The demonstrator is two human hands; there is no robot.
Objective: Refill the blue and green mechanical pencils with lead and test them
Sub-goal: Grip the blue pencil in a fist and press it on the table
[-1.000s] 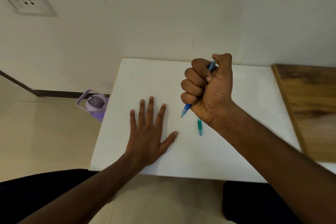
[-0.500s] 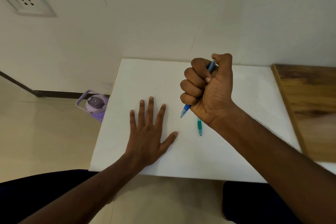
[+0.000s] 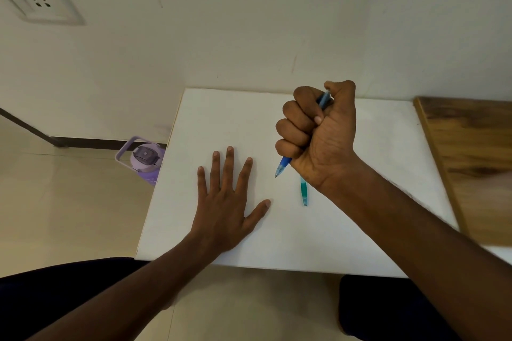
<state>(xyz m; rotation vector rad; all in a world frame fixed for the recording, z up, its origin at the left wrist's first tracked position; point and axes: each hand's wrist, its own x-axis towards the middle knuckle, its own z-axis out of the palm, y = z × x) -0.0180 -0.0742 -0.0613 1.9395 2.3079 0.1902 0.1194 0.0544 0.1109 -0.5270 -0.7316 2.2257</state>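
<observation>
Far left, high on the wall: socket (image 3: 38, 0); below it on the floor, touching the bench's left edge: purple bottle (image 3: 144, 160) with a loop handle. On the white bench (image 3: 216, 113): left hand (image 3: 227, 202), palm down, flat, fingers (image 3: 230, 163) spread and holding nothing; right of it, right hand (image 3: 318, 135) raised in a fist, fingers curled tight round the blue pencil (image 3: 282, 167), tip slanting down-left just above the bench, upper end under the thumb. Green pencil (image 3: 304, 192) lying on the bench, partly hidden beneath the right wrist, tip toward the person; far right, wooden surface (image 3: 471, 160) adjoining the bench.
</observation>
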